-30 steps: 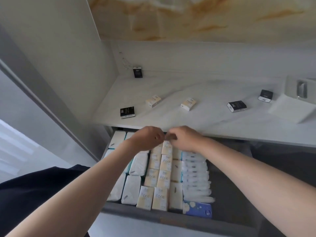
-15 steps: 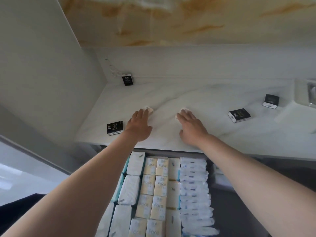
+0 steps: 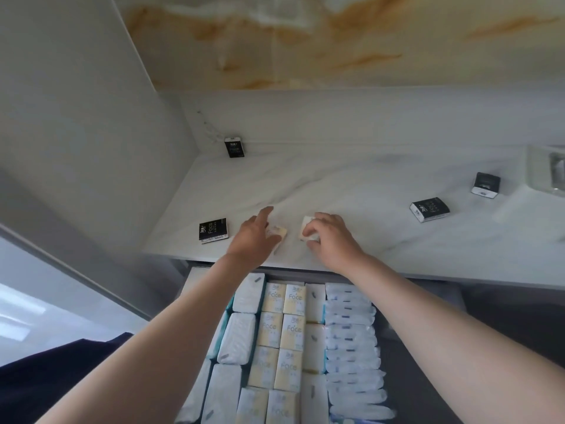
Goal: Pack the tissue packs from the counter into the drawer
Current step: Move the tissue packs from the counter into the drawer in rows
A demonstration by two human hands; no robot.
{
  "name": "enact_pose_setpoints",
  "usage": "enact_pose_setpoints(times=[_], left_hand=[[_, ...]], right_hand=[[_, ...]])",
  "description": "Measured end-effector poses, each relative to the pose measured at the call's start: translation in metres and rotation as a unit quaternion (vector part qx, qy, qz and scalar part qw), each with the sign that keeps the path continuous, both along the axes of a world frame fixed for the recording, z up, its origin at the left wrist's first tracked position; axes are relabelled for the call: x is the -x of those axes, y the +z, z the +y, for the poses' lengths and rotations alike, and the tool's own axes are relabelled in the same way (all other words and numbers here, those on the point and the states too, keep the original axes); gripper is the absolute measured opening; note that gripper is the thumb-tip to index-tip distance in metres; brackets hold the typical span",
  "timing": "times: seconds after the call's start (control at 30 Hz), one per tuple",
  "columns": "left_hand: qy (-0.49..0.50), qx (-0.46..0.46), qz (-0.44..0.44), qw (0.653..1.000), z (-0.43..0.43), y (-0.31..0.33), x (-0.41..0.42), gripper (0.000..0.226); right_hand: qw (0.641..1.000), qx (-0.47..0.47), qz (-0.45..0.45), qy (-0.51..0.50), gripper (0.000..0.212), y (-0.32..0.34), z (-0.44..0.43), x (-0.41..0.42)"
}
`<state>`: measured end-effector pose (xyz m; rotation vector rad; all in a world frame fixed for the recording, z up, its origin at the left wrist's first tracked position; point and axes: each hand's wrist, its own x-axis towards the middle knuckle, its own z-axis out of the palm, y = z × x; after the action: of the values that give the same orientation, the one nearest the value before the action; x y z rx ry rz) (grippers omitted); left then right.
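Both hands are over the front of the white marble counter (image 3: 351, 185). My left hand (image 3: 255, 237) grips a cream tissue pack (image 3: 279, 232); the pack shows at the thumb side. My right hand (image 3: 331, 237) curls round a second cream tissue pack (image 3: 306, 229). Below the counter edge the open drawer (image 3: 428, 377) holds rows of white, cream "Face" and blue-white packs (image 3: 284, 328). Black tissue packs lie on the counter: one left of my left hand (image 3: 213, 230), one in the back corner (image 3: 234, 147), two at the right (image 3: 430, 209) (image 3: 486, 185).
A grey wall panel (image 3: 76, 133) closes the left side. A white tissue box with a shiny object (image 3: 550, 172) stands at the counter's far right. The drawer's right part is dark bare floor. My dark clothing (image 3: 46, 387) shows at bottom left.
One second ago both hands were in the drawer; they then reached out to the two cream packs on the counter. Now the fingers have closed on the packs and drawn them nearer the front edge.
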<state>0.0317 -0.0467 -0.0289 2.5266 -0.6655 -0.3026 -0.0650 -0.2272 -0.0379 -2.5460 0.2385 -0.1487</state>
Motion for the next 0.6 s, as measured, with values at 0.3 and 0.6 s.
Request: enact_pose_setpoints(times=[0.3, 0.6], left_hand=[[0.002, 0.038, 0.135, 0.990, 0.017, 0.017, 0.026, 0.028], [-0.040, -0.056, 0.187, 0.980, 0.089, -0.012, 0.090, 0.027]], right_hand=[[0.995, 0.000, 0.091, 0.034, 0.071, 0.021, 0.017, 0.036], [0.945, 0.039, 0.256, 0.199, 0.070, 0.005, 0.083, 0.092]])
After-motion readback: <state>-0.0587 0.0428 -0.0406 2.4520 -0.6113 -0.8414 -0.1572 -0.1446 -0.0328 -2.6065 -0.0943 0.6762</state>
